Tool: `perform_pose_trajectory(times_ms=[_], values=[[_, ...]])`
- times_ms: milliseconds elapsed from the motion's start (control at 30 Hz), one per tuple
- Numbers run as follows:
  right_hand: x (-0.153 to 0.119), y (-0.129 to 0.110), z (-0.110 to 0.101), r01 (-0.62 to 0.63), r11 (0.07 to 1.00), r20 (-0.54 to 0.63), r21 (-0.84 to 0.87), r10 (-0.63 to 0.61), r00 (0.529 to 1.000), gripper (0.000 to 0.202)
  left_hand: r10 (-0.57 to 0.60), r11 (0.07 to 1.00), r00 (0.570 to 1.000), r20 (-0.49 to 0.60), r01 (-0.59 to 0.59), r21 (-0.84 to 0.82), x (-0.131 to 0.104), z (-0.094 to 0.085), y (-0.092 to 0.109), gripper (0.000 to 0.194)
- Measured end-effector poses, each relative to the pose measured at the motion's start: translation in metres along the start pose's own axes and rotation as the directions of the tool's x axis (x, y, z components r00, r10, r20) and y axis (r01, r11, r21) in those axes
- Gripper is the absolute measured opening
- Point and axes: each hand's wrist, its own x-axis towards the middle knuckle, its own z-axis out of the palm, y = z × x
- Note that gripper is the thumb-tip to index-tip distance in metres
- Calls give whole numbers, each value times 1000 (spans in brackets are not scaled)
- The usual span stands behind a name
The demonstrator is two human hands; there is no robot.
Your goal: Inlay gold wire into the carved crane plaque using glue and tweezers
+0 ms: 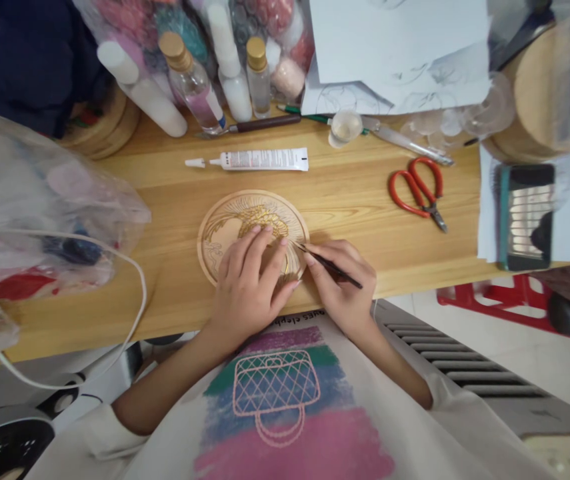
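On my feed I saw a disc [232, 233] in pale wood tones under the left hand [245, 290], patterned with fine dark radiating lines and gold curves that overlapped like scales. The slim tool [337, 269] in the right hand [347, 283] looked nearly black. Beyond both hands I made out a white tube [265, 159] with small dark print, and past it a clear bottle [199, 97] with a gold cap and a purplish label. To the right of the right hand, the pliers [433, 208] had orange-red handles and grey tips; farther right, the phone [527, 213] showed a teal edge. The table [355, 190] was honey-yellow, streaked with grain. On the wearer's side of the hands, the white shirt [399, 407] bore purple, green, blue and pink bands beneath a pale pink crisscross bag design.
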Motion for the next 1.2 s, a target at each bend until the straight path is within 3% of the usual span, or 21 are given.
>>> perform_pose_trajectory(times_ms=[1200], values=[[4, 0, 6, 40, 998, 42, -44, -38, 998, 19, -12, 997, 999, 42, 9, 74, 1, 0, 2, 55]])
